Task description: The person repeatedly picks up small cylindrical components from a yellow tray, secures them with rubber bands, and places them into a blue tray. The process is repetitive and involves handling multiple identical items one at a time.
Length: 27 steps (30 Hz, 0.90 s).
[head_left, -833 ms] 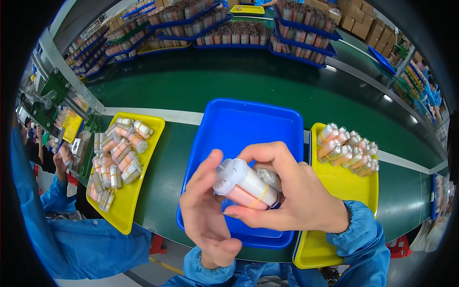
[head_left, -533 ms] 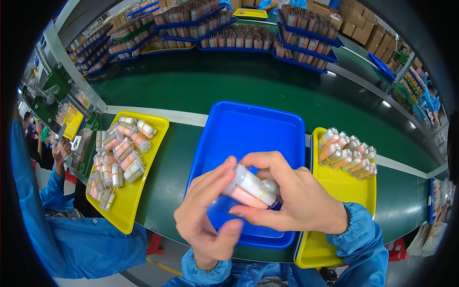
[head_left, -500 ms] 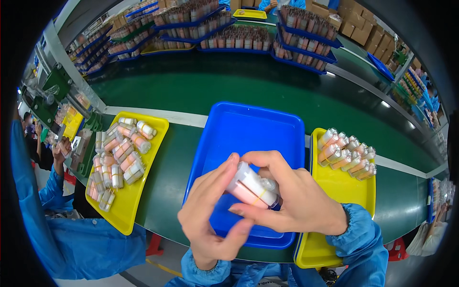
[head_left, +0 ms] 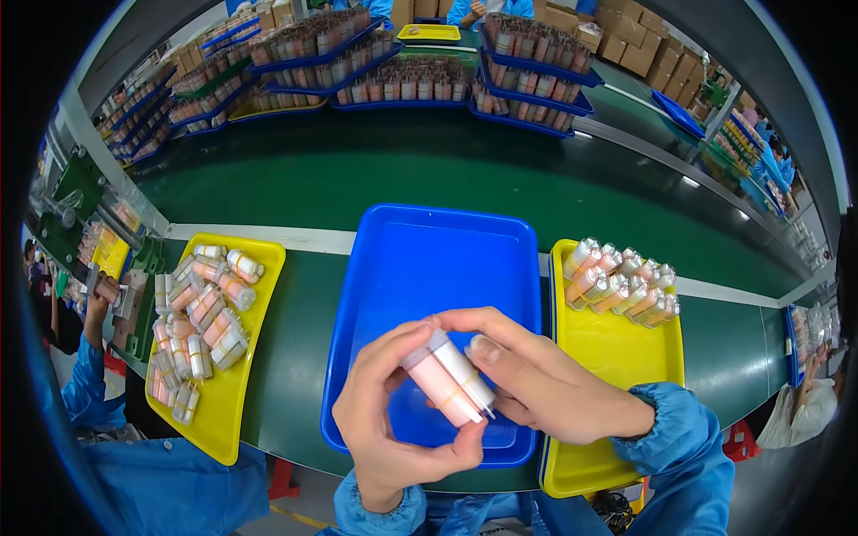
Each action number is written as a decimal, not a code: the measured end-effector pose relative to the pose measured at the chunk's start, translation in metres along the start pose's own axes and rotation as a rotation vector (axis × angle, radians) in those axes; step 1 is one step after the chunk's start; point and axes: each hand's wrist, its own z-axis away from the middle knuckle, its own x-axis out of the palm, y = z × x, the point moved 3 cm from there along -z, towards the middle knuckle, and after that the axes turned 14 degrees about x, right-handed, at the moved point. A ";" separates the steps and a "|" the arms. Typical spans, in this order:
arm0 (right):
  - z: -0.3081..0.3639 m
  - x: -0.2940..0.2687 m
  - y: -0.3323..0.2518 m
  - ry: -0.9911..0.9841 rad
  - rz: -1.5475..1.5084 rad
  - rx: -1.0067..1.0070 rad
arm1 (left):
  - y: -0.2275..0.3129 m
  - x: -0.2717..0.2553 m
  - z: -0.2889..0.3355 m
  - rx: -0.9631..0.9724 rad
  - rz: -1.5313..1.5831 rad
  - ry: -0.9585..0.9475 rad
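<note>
Between both hands is a tilted bundle of pink and white tubes [head_left: 450, 382] with clear ends and a thin yellow band around it. My left hand [head_left: 380, 411] is closed on it, fingers at the upper end and thumb at the lower end. My right hand [head_left: 563, 384] also grips it: the index finger reaches the top, the thumb lies near the white side, and the other fingers are partly hidden behind. Beneath the hands lies a blue tray [head_left: 420, 268] with no bundles visible in it.
A yellow tray [head_left: 234, 402] of loosely piled similar bundles lies left. On the right, another yellow tray [head_left: 617, 357] holds upright bundles [head_left: 626, 284] at its far end. Stacked blue trays [head_left: 527, 85] of tubes stand across the green table [head_left: 357, 170]. A co-worker's hand [head_left: 96, 308] is far left.
The bundle has turned so its pink and white sides face up more. My right thumb has moved from below it up to its white side. The whole view has shifted slightly.
</note>
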 end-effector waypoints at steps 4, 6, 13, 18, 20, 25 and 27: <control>0.010 0.000 0.007 -0.051 0.090 -0.133 | 0.011 0.007 -0.003 0.153 -0.004 -0.037; 0.013 0.000 0.013 -0.068 0.197 -0.264 | 0.014 0.009 0.000 0.251 0.047 0.021; 0.039 -0.002 0.021 -0.066 0.256 -0.272 | 0.009 0.015 0.011 0.452 0.117 0.074; 0.047 -0.024 0.033 0.098 0.264 -0.358 | 0.012 0.028 0.005 0.375 0.096 0.002; 0.053 -0.039 0.035 0.197 0.298 -0.276 | 0.012 0.020 0.004 0.322 0.065 -0.063; 0.073 -0.082 0.033 0.530 0.797 -0.366 | 0.002 0.016 0.016 0.279 0.037 -0.039; 0.076 -0.099 0.039 0.604 0.899 -0.273 | 0.005 0.019 0.019 0.199 -0.013 0.003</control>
